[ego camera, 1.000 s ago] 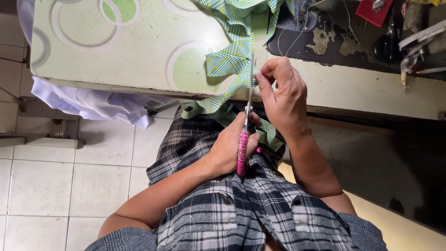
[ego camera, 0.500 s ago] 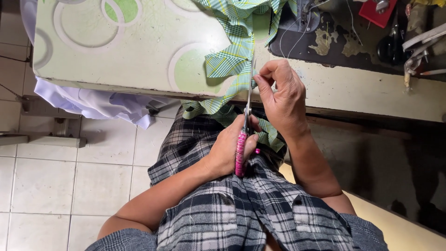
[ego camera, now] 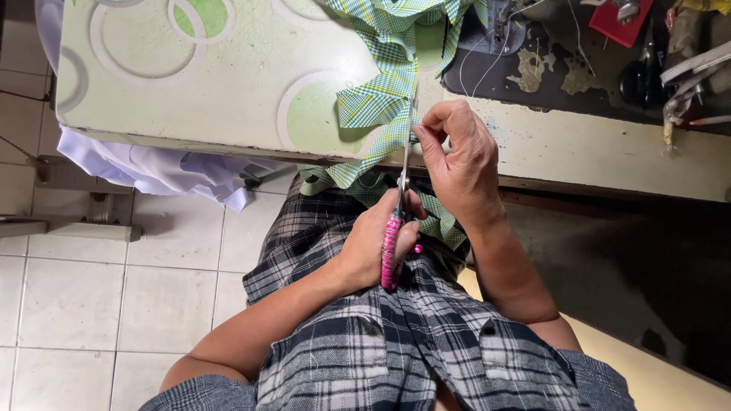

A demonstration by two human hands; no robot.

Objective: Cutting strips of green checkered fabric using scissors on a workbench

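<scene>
Left hand [ego camera: 373, 247] wraps the pink handles of the scissors [ego camera: 397, 221], blades up along the checked cloth [ego camera: 381, 103]. Right hand [ego camera: 457, 164] pinches the cloth edge just beside the blades at the table [ego camera: 190, 84] edge.

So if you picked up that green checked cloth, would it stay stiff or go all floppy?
Probably floppy: the green checked cloth already folds and bunches on the table and droops over its edge. It looks thin, so likely light. The right hand pinches it taut beside the scissors held by the left hand, which suggests it would sag without that hold.
</scene>
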